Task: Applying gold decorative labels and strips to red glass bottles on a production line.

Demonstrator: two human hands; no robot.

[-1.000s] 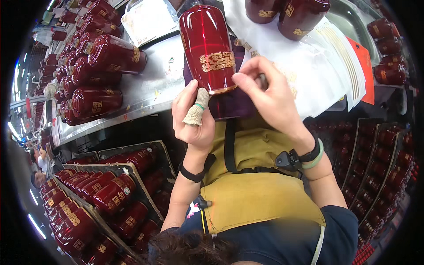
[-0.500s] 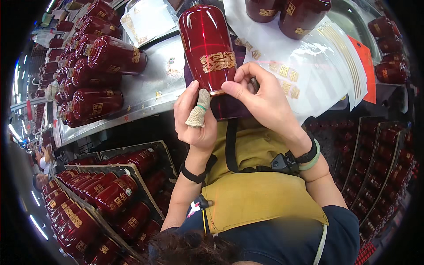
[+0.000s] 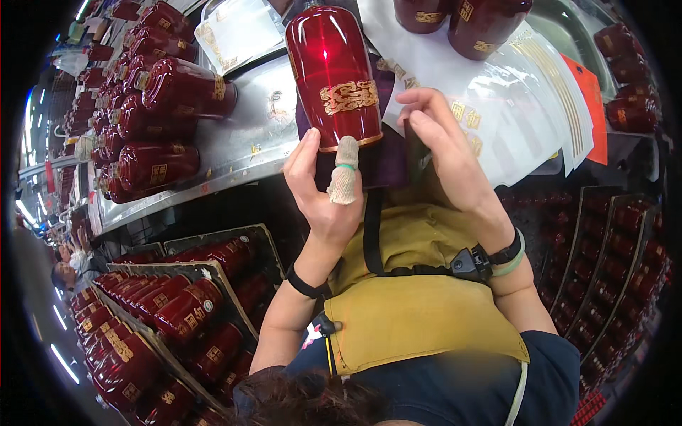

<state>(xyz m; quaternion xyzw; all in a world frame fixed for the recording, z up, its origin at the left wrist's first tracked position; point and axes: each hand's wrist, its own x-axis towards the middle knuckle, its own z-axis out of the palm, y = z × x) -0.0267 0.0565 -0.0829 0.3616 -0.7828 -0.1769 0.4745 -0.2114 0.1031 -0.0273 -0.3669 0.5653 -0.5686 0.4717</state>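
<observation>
A glossy dark red bottle with a gold ornament band lies on a dark purple cloth, its base toward me. My left hand steadies that base, fingers at its left side and the thumb, in a beige knit finger cover with a green band, pressed against the rim. Off to the right of the bottle, not touching it, is my right hand. Its fingers are curled, and a dark thing shows under them that I cannot make out. Beneath the bottle, part of the cloth is hidden.
White sheets with gold decals cover the bench's right side, two red bottles above them. More bottles lie stacked on the left of the metal bench. Crates of bottles stand below on both sides.
My right hand has let go of the bottle's base edge and moved right. The left thumb has shifted right and upright along the rim. The bottle stays nearly in place.
</observation>
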